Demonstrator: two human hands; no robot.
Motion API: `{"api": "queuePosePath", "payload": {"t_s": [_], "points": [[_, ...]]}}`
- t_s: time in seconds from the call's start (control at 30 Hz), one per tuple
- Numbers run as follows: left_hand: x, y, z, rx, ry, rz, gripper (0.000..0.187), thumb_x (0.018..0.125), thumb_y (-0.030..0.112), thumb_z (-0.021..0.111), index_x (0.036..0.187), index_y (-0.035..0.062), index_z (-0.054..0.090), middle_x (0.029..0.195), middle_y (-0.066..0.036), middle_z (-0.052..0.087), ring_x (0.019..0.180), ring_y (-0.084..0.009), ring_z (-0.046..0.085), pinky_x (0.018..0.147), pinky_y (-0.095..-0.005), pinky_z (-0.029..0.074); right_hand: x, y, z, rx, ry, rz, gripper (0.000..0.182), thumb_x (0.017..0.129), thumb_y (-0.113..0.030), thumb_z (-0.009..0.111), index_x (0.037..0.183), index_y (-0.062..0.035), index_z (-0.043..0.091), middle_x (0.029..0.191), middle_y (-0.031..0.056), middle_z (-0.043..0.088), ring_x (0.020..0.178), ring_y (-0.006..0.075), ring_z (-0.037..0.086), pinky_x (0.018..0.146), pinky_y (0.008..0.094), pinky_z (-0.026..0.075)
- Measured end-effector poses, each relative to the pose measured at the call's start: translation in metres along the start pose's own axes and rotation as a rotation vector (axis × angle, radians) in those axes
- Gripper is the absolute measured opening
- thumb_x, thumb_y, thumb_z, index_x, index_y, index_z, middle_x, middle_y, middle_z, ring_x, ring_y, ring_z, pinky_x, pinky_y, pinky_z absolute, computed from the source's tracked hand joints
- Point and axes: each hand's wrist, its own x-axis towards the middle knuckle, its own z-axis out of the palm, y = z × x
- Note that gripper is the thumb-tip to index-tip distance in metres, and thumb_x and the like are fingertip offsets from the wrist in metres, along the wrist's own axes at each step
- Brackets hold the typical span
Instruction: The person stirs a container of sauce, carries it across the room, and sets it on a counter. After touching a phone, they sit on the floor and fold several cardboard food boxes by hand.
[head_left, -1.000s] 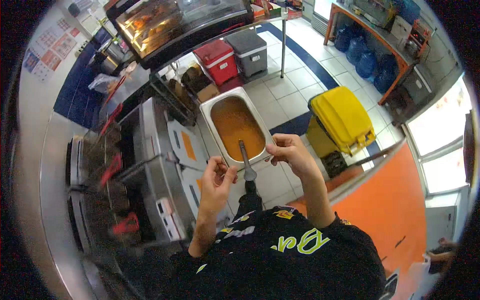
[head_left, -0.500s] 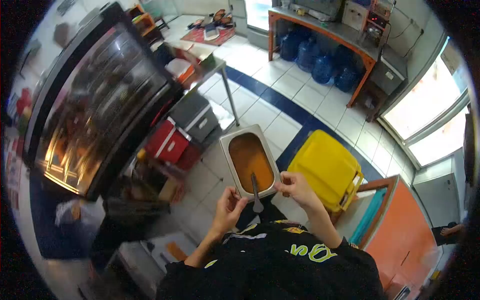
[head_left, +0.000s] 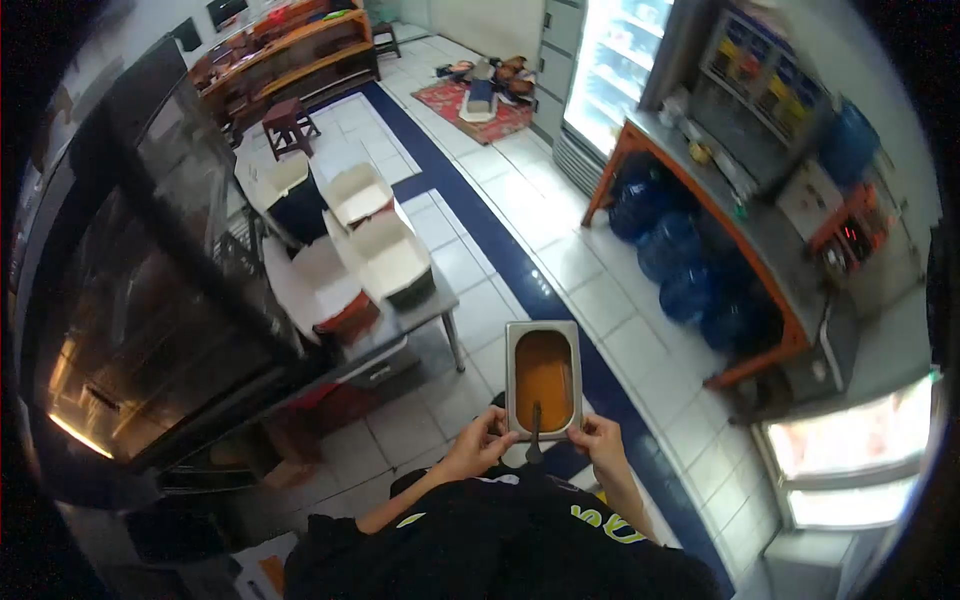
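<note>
A rectangular steel food pan [head_left: 512, 375] is held level in front of my body, with orange-brown sauce [head_left: 545, 365] inside. The handle of a spoon or ladle [head_left: 535, 440] leans over the pan's near edge; its other end is sunk in the sauce. At the near left corner, my left hand [head_left: 480, 443] is closed on the rim. My right hand [head_left: 600, 442] pinches the near right corner between thumb and fingers.
Open takeaway boxes [head_left: 385, 255] stand on a metal table [head_left: 440, 300] ahead left, beside a glass display case [head_left: 150, 260]. Blue water jugs [head_left: 670, 255] sit under an orange-framed counter [head_left: 770, 300] at right. A red rug [head_left: 480, 110] and a lit fridge [head_left: 620, 70] are farther off.
My view has turned and moved forward, carrying the pan along. The open boxes have come into sight at left, while the yellow bin and the orange cabinet have nearly left the view.
</note>
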Motion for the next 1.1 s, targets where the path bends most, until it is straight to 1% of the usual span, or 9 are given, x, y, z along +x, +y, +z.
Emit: {"api": "queuePosePath", "payload": {"t_s": [0.17,0.2,0.27,0.4,0.5,0.57,0.6,0.8,1.1], "points": [[0.176,0.002,-0.019,-0.062,0.02,0.107,0.022,0.086,0.012,0.063,0.1,0.0018,0.049,0.08,-0.002,0.049,0.07,-0.007,0.052,0.06,-0.0249,0.048,0.159,-0.071,-0.035,0.116,-0.034,0.046,0.011,0.082,-0.008,0.066,0.074,-0.0035,0.06,0.064,-0.002,0.051,0.053,0.0054,0.042,0.047,0.0216,0.032],[0.203,0.029,-0.024,-0.009,0.048,0.027,0.022,0.086,0.013,0.063,0.099,0.0017,0.049,0.081,-0.002,0.048,0.071,-0.0073,0.052,0.061,-0.0244,0.049,0.195,-0.078,-0.045,0.129,-0.048,0.018,0.01,0.082,-0.008,0.065,0.075,-0.0033,0.06,0.063,-0.0019,0.051,0.052,0.0063,0.043,0.047,0.0216,0.033],[0.269,0.038,-0.033,-0.075,0.072,0.155,0.022,0.089,0.012,0.06,0.104,0.0016,0.05,0.086,0.0,0.047,0.07,-0.0061,0.053,0.057,-0.0196,0.046,0.255,-0.123,-0.048,0.097,-0.049,0.051,0.006,0.081,-0.006,0.064,0.077,-0.0029,0.06,0.065,-0.0011,0.053,0.054,0.0054,0.043,0.048,0.0205,0.032],[0.374,0.085,-0.066,-0.078,0.109,-0.03,0.023,0.087,0.016,0.062,0.103,0.0023,0.052,0.082,0.001,0.046,0.075,-0.0051,0.049,0.057,-0.019,0.044,0.382,-0.185,-0.055,0.083,-0.113,0.032,0.012,0.082,-0.008,0.066,0.074,-0.0028,0.059,0.063,-0.0015,0.051,0.052,0.0071,0.043,0.048,0.0217,0.033],[0.459,0.085,-0.086,-0.088,0.275,0.147,0.022,0.087,0.016,0.062,0.102,0.0026,0.051,0.081,0.0,0.045,0.07,-0.0049,0.05,0.052,-0.0178,0.043,0.479,-0.219,-0.055,0.093,-0.176,0.06,0.012,0.081,-0.006,0.066,0.073,-0.002,0.058,0.062,-0.0007,0.052,0.052,0.0073,0.044,0.048,0.0217,0.034],[0.51,0.106,-0.103,-0.099,0.376,0.13,0.019,0.088,0.013,0.061,0.098,0.0044,0.047,0.075,0.0,0.051,0.064,-0.0052,0.05,0.053,-0.0216,0.046,0.553,-0.239,-0.056,0.051,-0.256,0.07,0.012,0.081,-0.006,0.066,0.072,-0.0027,0.058,0.061,-0.0006,0.052,0.052,0.0075,0.044,0.048,0.0217,0.034],[0.53,0.13,-0.114,-0.274,0.358,-0.028,0.02,0.087,0.013,0.062,0.099,0.004,0.048,0.076,-0.001,0.052,0.068,-0.0057,0.051,0.057,-0.0223,0.047,0.585,-0.249,-0.057,0.047,-0.314,0.088,0.013,0.08,-0.006,0.066,0.071,-0.0033,0.057,0.061,-0.0004,0.051,0.052,0.0077,0.044,0.049,0.0217,0.034],[0.652,0.15,-0.201,-0.066,0.646,0.049,0.024,0.084,0.014,0.065,0.098,0.0036,0.049,0.076,-0.001,0.05,0.069,-0.0064,0.052,0.056,-0.0231,0.044,0.761,-0.327,0.007,-0.1,-0.55,0.104,0.025,0.083,-0.009,0.065,0.066,-0.0072,0.047,0.061,-0.0008,0.047,0.05,0.0068,0.037,0.048,0.0219,0.031],[0.816,0.176,-0.41,-0.202,0.804,0.151,0.017,0.085,0.012,0.062,0.093,0.0036,0.049,0.078,-0.001,0.049,0.066,-0.0062,0.053,0.059,-0.0222,0.045,0.994,-0.425,0.183,-0.202,-0.677,0.143,0.012,0.08,-0.005,0.063,0.073,-0.0028,0.053,0.065,-0.0009,0.049,0.054,0.0066,0.038,0.05,0.0215,0.032]]}}
